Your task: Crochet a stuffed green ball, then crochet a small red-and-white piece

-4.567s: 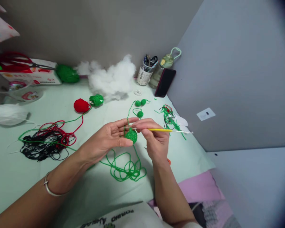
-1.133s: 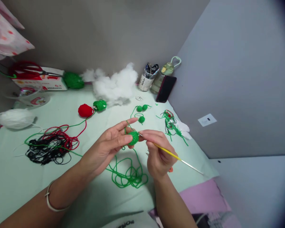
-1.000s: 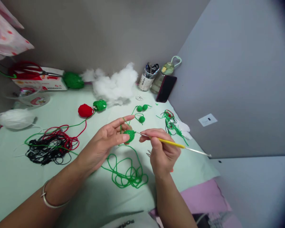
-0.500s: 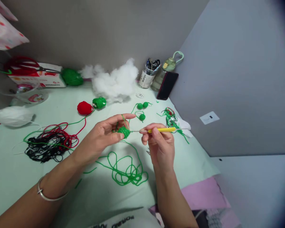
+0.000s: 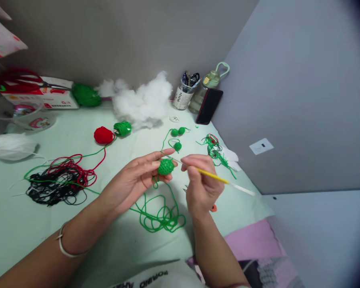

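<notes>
A small green crocheted piece (image 5: 165,167) is pinched between the thumb and fingers of my left hand (image 5: 138,172). My right hand (image 5: 202,182) grips a crochet hook (image 5: 211,175) by its yellow handle, tilted so the back end points down to the right. The hook's thin metal tip reaches the top edge of the green piece; whether it sits in a stitch I cannot tell. Green yarn runs from the piece to a loose tangle of green yarn (image 5: 162,220) on the table below. Beyond my fingers lie small green crocheted balls (image 5: 177,146).
White stuffing (image 5: 142,100) is heaped at the back. Left are a red yarn ball (image 5: 103,136), a green yarn ball (image 5: 122,129) and a black yarn tangle (image 5: 52,188). A phone (image 5: 209,106) leans by a bottle (image 5: 211,79). Yarn scraps (image 5: 216,150) lie right. Red-handled scissors (image 5: 21,82) rest on a box.
My left hand has turned the green piece, so more of its rounded side shows. The hook has swung from nearly level to a slant, its back end lower. The view has shifted slightly.
</notes>
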`<act>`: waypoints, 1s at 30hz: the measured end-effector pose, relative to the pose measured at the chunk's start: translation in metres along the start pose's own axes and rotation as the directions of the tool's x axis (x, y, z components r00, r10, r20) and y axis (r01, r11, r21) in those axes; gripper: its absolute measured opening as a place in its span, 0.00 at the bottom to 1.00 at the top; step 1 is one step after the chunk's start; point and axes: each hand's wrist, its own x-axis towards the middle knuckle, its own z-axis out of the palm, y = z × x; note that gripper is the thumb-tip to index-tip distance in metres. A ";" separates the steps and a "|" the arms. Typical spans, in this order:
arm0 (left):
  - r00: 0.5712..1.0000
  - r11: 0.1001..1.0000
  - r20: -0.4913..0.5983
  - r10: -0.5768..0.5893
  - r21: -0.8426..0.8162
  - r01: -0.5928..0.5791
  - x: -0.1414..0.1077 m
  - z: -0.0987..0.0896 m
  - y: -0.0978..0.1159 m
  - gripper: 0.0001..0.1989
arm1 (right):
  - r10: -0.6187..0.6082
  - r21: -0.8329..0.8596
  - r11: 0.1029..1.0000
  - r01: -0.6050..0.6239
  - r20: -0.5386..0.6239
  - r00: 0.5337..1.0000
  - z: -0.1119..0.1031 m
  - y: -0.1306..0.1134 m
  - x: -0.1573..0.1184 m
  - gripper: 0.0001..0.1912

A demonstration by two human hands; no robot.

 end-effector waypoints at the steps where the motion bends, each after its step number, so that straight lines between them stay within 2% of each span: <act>1: 1.000 1.000 0.009 0.010 -0.015 -0.009 0.000 -0.001 0.003 0.12 | 0.074 0.113 0.991 -0.072 -0.010 0.997 -0.002 0.000 0.004 0.10; 4: 0.999 1.000 0.030 0.021 -0.008 -0.020 0.001 -0.003 0.009 0.11 | 0.283 0.387 0.879 -0.279 0.046 0.958 -0.006 0.002 0.013 0.08; 7: 0.999 0.998 0.034 0.008 0.069 -0.010 0.001 -0.005 0.009 0.15 | 0.365 0.473 0.788 -0.393 0.155 0.918 -0.006 0.004 0.014 0.08; 9: 0.999 0.988 0.039 0.015 0.155 -0.021 0.000 -0.006 0.006 0.18 | 0.320 0.421 0.827 -0.372 0.191 0.928 -0.004 0.004 0.011 0.07; 11: 0.998 0.971 0.045 0.036 0.233 -0.046 0.000 -0.006 0.002 0.21 | 0.253 0.303 0.904 -0.301 0.190 0.949 -0.001 0.003 0.008 0.06; 13: 0.998 0.959 0.039 0.057 0.274 -0.066 -0.001 -0.006 -0.001 0.24 | 0.221 0.212 0.943 -0.257 0.177 0.959 0.001 0.002 0.007 0.06; 17: 0.995 0.959 0.012 0.095 0.268 -0.095 -0.003 -0.004 0.000 0.30 | 0.267 0.269 0.914 -0.303 0.164 0.950 0.002 0.001 0.006 0.06; 20: 0.992 0.961 0.014 0.127 0.245 -0.126 -0.006 -0.002 0.002 0.30 | 0.307 0.337 0.872 -0.356 0.190 0.932 0.001 0.001 0.007 0.06; 22: 0.986 0.944 0.009 0.165 0.288 -0.161 -0.007 -0.001 0.003 0.30 | 0.351 0.358 0.838 -0.411 0.222 0.910 0.000 0.000 0.008 0.07; 24: 0.976 0.896 0.002 0.216 0.397 -0.199 -0.006 0.000 0.001 0.30 | 0.412 0.382 0.789 -0.481 0.251 0.876 0.000 -0.002 0.008 0.08; 27: 0.954 0.750 0.044 0.298 0.608 -0.262 -0.003 -0.001 -0.006 0.27 | 0.506 0.427 0.691 -0.583 0.292 0.812 0.002 -0.004 0.009 0.08; 30: 0.936 0.627 0.090 0.341 0.720 -0.297 0.002 -0.004 -0.014 0.23 | 0.562 0.456 0.614 -0.644 0.322 0.762 0.003 -0.003 0.010 0.08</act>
